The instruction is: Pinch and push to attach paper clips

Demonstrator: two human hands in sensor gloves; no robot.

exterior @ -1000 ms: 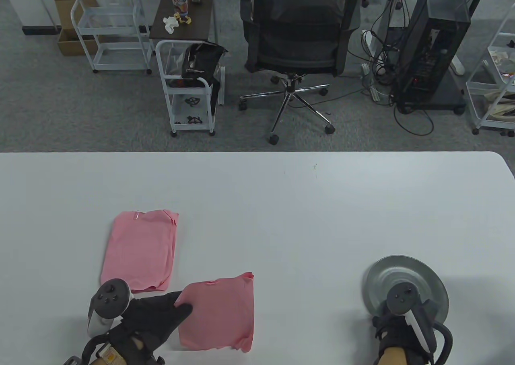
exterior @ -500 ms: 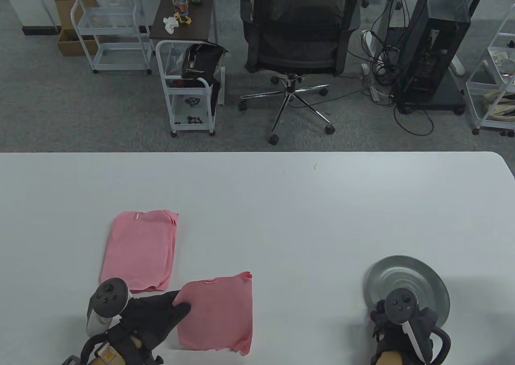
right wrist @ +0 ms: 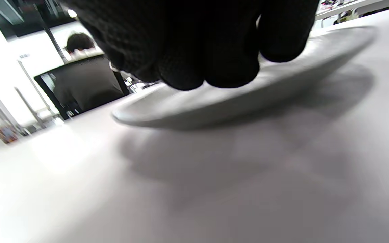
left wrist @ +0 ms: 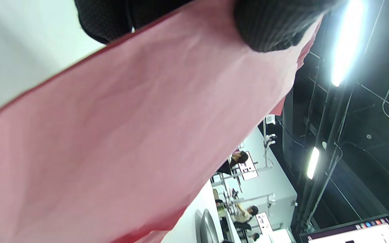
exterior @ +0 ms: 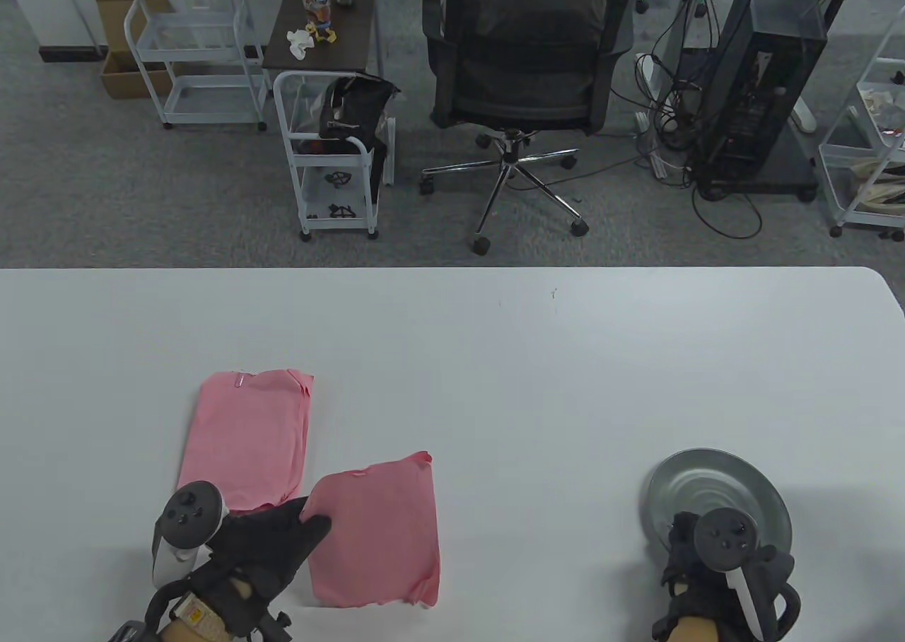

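Observation:
Two pink paper stacks lie at the table's front left. My left hand (exterior: 311, 522) pinches the near stack (exterior: 378, 529) at its left corner; in the left wrist view the pink sheet (left wrist: 130, 135) runs between gloved fingers (left wrist: 272, 27). The far stack (exterior: 244, 437) carries a small clip (exterior: 241, 380) on its top edge. A round metal dish (exterior: 714, 479) sits at the front right. My right hand (exterior: 682, 536) hovers at its near rim with fingers (right wrist: 214, 50) bunched together just above the dish (right wrist: 282, 77). Nothing shows between those fingertips.
White tabletop (exterior: 495, 359) stretches bare behind the stacks and between the hands. Its far edge runs across the middle of the table view, with an office chair (exterior: 523, 69), carts and a computer tower (exterior: 763, 83) on the floor beyond.
The near pink stack has shifted left and away, its far corner rising up the view, held by my left hand. My right hand drew back from over the dish to its near rim.

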